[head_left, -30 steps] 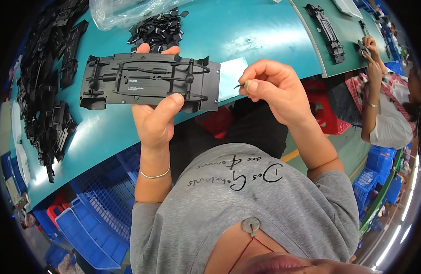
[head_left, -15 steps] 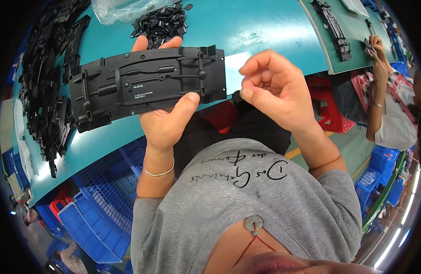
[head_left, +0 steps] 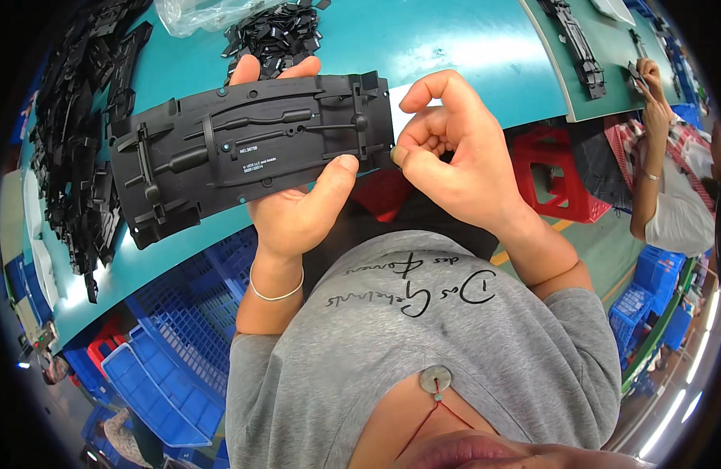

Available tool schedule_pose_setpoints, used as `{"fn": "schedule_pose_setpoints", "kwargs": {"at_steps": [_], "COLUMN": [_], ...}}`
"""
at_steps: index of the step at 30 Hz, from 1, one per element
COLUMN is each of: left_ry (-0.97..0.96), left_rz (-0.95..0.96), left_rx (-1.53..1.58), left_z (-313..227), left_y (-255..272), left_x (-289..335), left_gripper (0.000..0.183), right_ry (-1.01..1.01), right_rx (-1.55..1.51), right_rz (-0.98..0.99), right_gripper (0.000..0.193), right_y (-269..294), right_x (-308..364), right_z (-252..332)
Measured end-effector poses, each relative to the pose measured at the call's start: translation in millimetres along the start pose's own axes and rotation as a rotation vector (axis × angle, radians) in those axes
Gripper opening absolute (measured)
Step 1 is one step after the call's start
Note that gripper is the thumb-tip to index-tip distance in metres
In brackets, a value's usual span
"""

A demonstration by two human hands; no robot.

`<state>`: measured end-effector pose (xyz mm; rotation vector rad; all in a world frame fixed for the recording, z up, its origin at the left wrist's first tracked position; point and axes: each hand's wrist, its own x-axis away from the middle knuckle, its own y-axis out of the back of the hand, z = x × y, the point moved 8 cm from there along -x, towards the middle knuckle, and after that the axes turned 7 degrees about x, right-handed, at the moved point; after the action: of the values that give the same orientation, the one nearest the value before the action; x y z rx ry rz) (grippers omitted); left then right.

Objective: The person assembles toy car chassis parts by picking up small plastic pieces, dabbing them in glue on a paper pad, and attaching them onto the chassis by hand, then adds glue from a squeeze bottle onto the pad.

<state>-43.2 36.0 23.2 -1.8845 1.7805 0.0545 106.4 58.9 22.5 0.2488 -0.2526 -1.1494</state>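
A long black plastic chassis plate (head_left: 251,144), moulded with pipe and axle shapes and bearing small white print, is held tilted over the table edge. My left hand (head_left: 302,211) is closed on it, thumb on the near edge and fingertips showing past the far edge. At its right end is my right hand (head_left: 462,152), its fingers curled and the thumb tip beside the plate's short edge. Whatever the right fingers pinch is hidden. Beyond the plate lies a pile of small flat black parts (head_left: 274,35).
Many black plastic parts (head_left: 63,156) are heaped along the left of the teal table (head_left: 454,47). A clear plastic bag (head_left: 208,14) lies at the back. Blue crates (head_left: 161,383) and a red stool (head_left: 560,176) stand below. On the right, a co-worker's hands (head_left: 654,94) handle a part.
The plate has tilted a little, its left end lower. My right hand has moved left against its right end; the small dark piece seen at its thumb earlier no longer shows clearly.
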Motion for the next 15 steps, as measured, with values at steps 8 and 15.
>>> {"fn": "schedule_pose_setpoints", "kwargs": {"at_steps": [8, 15], "left_ry": [-0.032, -0.026], "left_rz": [0.024, 0.058], "left_rx": [-0.034, -0.057], "left_z": [-0.5, 0.1], "left_y": [-3.1, -5.5], "left_x": [1.9, 2.5], "left_gripper": [0.088, 0.092], "right_ry": [-0.024, 0.024], "right_rx": [-0.004, 0.101], "right_rz": [-0.004, -0.053], "right_gripper": [0.033, 0.032], "right_y": [-1.0, 0.9], "right_x": [-0.6, 0.2], "right_z": [-0.7, 2.4]}}
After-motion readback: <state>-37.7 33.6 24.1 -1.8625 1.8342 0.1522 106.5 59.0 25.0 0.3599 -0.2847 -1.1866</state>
